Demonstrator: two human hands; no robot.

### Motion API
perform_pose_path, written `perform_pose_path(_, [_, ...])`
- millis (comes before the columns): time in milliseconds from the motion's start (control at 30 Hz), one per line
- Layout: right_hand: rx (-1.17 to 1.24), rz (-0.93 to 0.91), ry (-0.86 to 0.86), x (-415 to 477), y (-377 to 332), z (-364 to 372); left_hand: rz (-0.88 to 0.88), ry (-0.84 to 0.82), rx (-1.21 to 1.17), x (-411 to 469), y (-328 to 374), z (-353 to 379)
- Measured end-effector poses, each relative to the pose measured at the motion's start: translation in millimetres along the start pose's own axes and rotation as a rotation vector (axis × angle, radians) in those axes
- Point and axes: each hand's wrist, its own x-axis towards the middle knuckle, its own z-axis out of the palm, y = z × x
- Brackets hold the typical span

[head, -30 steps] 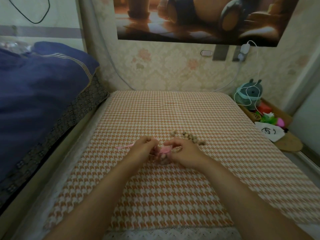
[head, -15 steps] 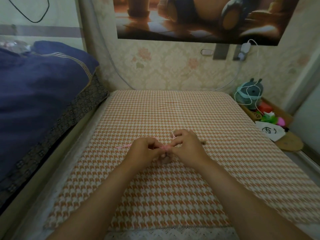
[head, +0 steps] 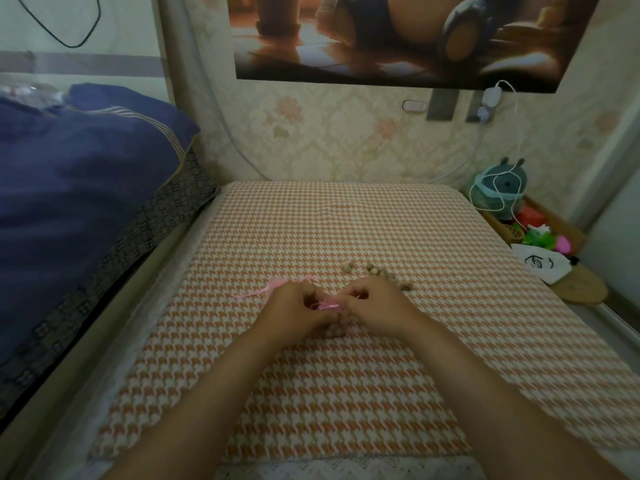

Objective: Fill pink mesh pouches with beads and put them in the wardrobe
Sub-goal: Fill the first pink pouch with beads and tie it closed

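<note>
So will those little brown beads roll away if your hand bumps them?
Probably a bit: the beads look round, so a nudge would likely scatter them. The houndstooth cloth looks textured, which may stop them soon. They seem small and light, and lie just beyond the right hand.

- An orange-and-white houndstooth cover (head: pixel 346 230) fills the centre, with a white lace trim (head: pixel 346 467) at 6 o'clock.
- Navy blue bedding (head: pixel 76 174) is piled at 9 o'clock.
- A black cable (head: pixel 69 36) loops on the wall at 11 o'clock.
- A poster (head: pixel 398 32) hangs at 12 o'clock on floral wallpaper (head: pixel 329 133).
- A white charger (head: pixel 491 97) sits in a wall socket at 1 o'clock.
- A teal plush toy (head: pixel 502 183) wrapped in white cord is at 2 o'clock.
- A white bag with a black drawing (head: pixel 540 263) lies at 3 o'clock.
</note>
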Motion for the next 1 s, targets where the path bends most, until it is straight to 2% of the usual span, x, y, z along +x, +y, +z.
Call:
perform_pose_path(67, [-0.073, 0.020, -0.058, -3, 2, -4, 0.016, -0.035, 0.025, 0, 1, -4])
perform_pose_path(133, [-0.291, -0.018, -0.083, -3, 6, -4, 0.039, -0.090, 0.059, 0, 1, -9])
perform_pose_path(167, [-0.403, -0.038, -0.077, -4, 6, -4, 0.043, -0.119, 0.074, -1, 2, -12])
perform_pose_path(233, [-0.472, -0.042, -0.040, -4, 3, -5, 0.036, -0.151, 0.131, -2, 0, -16])
perform_pose_path(367, [-0.368, -0.058, 0.013, -1, 5, -6, 0.049, -0.078, 0.266, -1, -8, -21])
perform_pose_path(500, [-0.234, -0.049, -0.031, -3, 5, -10, 0.122, -0.008, 0.338, -1, -6, -24])
perform_pose_path(633, [-0.066, -0.044, -0.068, -4, 3, -15, 0.084, -0.035, 0.303, -3, -7, -27])
perform_pose_path(800, [0.126, 0.105, -0.149, -7, 10, -15, 0.017, -0.087, 0.275, -8, -10, -35])
perform_pose_path(1000, [0.076, 0.149, -0.140, -2, 14, -14, 0.004, -0.082, 0.267, -11, -7, -35])
